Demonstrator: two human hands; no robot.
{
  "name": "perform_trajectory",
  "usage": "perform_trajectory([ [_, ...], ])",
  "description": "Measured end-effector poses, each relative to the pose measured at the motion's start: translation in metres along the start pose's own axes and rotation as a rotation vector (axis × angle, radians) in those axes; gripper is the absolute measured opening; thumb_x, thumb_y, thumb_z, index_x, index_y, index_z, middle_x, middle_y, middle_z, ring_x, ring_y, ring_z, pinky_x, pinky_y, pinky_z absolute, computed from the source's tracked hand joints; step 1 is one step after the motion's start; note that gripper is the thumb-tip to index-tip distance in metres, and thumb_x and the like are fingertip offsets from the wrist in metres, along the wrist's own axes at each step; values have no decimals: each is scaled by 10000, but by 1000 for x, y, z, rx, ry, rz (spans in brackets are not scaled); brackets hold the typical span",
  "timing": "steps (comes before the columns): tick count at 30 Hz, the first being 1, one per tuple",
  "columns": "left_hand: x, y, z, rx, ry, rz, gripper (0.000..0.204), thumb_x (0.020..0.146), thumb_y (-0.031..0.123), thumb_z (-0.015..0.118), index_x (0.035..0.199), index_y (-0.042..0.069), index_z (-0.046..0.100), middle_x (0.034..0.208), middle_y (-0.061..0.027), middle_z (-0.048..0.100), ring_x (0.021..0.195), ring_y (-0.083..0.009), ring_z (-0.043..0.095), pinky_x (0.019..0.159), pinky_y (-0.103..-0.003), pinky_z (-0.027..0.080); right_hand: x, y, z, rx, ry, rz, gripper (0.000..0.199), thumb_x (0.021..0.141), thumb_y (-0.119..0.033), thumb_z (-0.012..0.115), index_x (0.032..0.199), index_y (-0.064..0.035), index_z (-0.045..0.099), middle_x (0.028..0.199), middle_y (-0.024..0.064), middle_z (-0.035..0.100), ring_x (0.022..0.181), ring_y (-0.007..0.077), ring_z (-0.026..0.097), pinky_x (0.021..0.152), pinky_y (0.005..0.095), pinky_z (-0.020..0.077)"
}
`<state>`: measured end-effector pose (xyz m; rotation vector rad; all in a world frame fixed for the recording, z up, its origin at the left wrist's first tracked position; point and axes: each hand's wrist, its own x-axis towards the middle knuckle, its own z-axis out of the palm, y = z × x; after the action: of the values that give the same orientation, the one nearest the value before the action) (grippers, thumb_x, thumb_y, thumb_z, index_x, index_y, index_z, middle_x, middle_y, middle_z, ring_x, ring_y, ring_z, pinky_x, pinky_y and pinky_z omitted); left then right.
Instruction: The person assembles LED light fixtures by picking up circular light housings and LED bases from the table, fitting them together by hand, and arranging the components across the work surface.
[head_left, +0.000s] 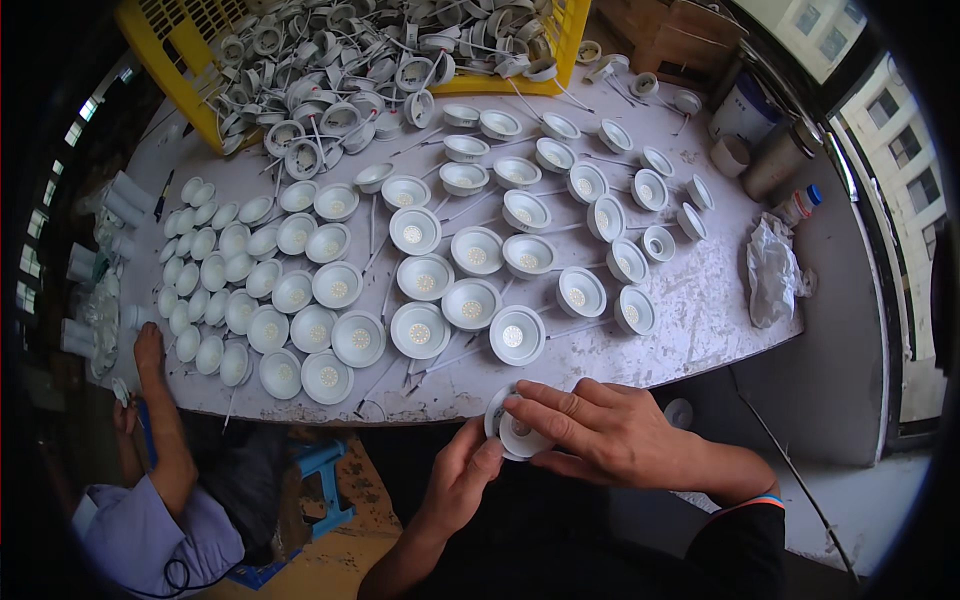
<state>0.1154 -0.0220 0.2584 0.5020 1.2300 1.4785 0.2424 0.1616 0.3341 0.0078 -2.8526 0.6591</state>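
Note:
Just off the table's front edge, my left hand (462, 478) grips a white round LED downlight (519, 438) by its rim, thumb on the near side. My right hand (625, 435) is closed about the same lamp, its fingers laid across the face and the thumb beneath. Those fingers cover part of the lamp, so I cannot tell whether a separate part is on it. Nearest on the table (690, 345) are open white downlights (518, 335) standing in rows, with clusters of dots in their cups and wires trailing.
A yellow crate (572, 45) heaped with white lamp housings (340, 120) stands at the back. More downlights (235, 240) fill the table's left. Far right hold a metal flask (778, 160), a tub (745, 108) and a crumpled plastic bag (772, 270). A co-worker (165, 520) sits at left.

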Motion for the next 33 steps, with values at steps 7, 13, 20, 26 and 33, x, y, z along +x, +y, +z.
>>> perform_trajectory([
  [7, 0, -3, 4, 8, 27, 79, 411, 975, 274, 552, 1244, -30, 489, 921, -8, 557, 781, -31, 454, 670, -197, 388, 7, 4, 10, 1, -17, -28, 686, 720, -221, 771, 1340, -88, 509, 1299, 106, 570, 666, 152, 560, 566, 272, 508],
  [13, 2, 4, 6, -5, 89, 19, 407, 964, 246, 563, 1247, -37, 489, 953, -23, 574, 795, -38, 484, 681, -202, 408, 1, 14, 14, 256, 56, 132, 601, 806, -291, 720, 1337, -115, 500, 1334, 129, 513, 741, 214, 615, 588, 323, 542],
  [20, 4, 4, 10, 60, 72, 53, 374, 959, 221, 556, 1222, -41, 506, 967, -43, 594, 811, -43, 501, 686, -206, 416, -4, 14, 30, 575, -14, 451, 466, 848, -201, 685, 1272, -83, 534, 917, 141, 630, 700, 270, 641, 573, 349, 513],
  [26, 4, 7, 17, 193, 128, 93, 349, 905, 205, 552, 1139, -54, 537, 968, -82, 600, 867, -90, 532, 760, -242, 440, -5, 13, 39, 563, 45, 411, 393, 851, -175, 666, 1221, -90, 563, 918, 136, 625, 702, 274, 643, 584, 358, 522],
  [33, 7, 12, 22, 308, 162, 90, 315, 900, 176, 542, 1104, -64, 541, 937, -90, 607, 844, -103, 542, 737, -260, 456, -5, 9, 41, 459, 103, 415, 345, 835, -180, 660, 1159, -82, 592, 848, 106, 634, 606, 262, 628, 531, 353, 512],
])
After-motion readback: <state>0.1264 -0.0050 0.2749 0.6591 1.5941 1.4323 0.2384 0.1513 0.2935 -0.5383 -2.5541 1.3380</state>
